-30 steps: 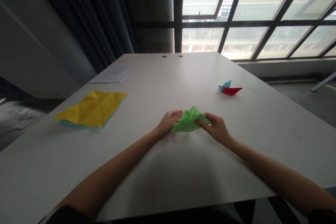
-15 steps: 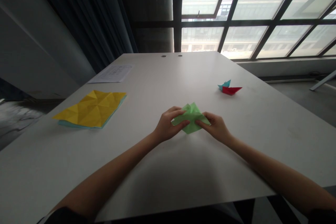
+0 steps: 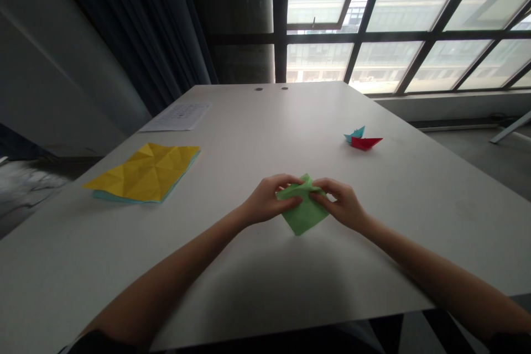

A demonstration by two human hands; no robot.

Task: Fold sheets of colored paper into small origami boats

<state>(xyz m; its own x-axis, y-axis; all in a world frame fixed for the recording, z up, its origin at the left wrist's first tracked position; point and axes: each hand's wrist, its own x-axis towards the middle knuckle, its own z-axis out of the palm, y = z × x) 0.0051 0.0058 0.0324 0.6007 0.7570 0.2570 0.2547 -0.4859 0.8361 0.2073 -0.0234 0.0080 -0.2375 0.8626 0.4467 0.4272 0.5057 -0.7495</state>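
Observation:
A folded piece of green paper (image 3: pixel 304 214) is held between my two hands above the near middle of the table. My left hand (image 3: pixel 271 197) pinches its left side, thumb on the near face and fingers behind the upper edge. On the right side, my right hand (image 3: pixel 338 202) grips it the same way, its thumb close to the paper's middle. One corner points down toward me, and a small peak sticks up between the fingertips. The folds behind the fingers are hidden.
Yellow creased paper (image 3: pixel 151 171) lies on light blue sheets (image 3: pixel 124 198) at the left. Farther back is a printed white sheet (image 3: pixel 178 116). A red paper boat (image 3: pixel 365 143) and a blue one (image 3: pixel 355 134) sit to the right on the white table (image 3: pixel 265 127).
The green paper has tipped, so its near face now shows as a larger diamond with its lower corner reaching closer to me. Both hands keep hold and have shifted only slightly.

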